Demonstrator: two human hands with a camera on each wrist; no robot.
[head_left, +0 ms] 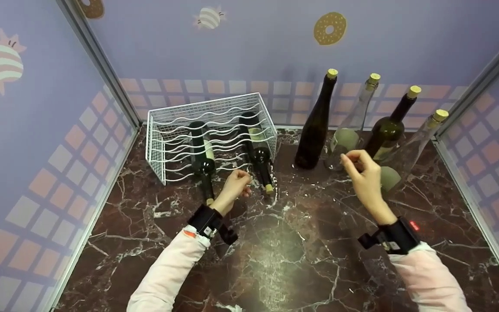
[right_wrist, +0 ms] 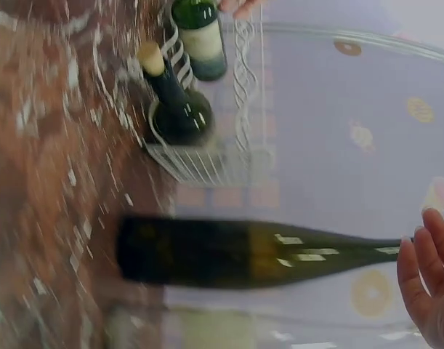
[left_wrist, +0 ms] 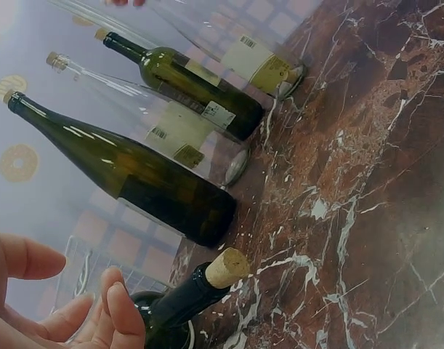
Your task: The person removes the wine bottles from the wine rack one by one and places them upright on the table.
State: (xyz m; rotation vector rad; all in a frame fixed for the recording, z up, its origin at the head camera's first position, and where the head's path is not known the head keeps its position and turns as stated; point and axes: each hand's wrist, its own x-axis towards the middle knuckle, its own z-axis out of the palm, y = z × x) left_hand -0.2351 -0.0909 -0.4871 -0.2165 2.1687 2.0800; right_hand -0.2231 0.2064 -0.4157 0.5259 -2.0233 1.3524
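My left hand (head_left: pixel 234 188), fingers loosely bent and holding nothing, hovers between the necks of two dark wine bottles lying in a white wire rack (head_left: pixel 155 167). The left wine bottle (head_left: pixel 199 149) points its corked neck toward me, partly behind that hand. The right wine bottle (head_left: pixel 261 156) shows its cork (left_wrist: pixel 227 267) close by the hand in the left wrist view. My right hand (head_left: pixel 366 180) is raised in front of the standing bottles, fingers bent, nothing in them. In the right wrist view its fingers (right_wrist: pixel 418 273) overlap the neck of the tall dark bottle (right_wrist: pixel 207 251).
Right of the rack stand a tall dark bottle (head_left: pixel 312 134), a clear bottle (head_left: pixel 347 130), a green bottle (head_left: pixel 386 132) and another clear bottle (head_left: pixel 414 149), all corked. Patterned purple panels (head_left: pixel 232 52) enclose the dark marbled tabletop (head_left: pixel 293 260) at the back and sides.
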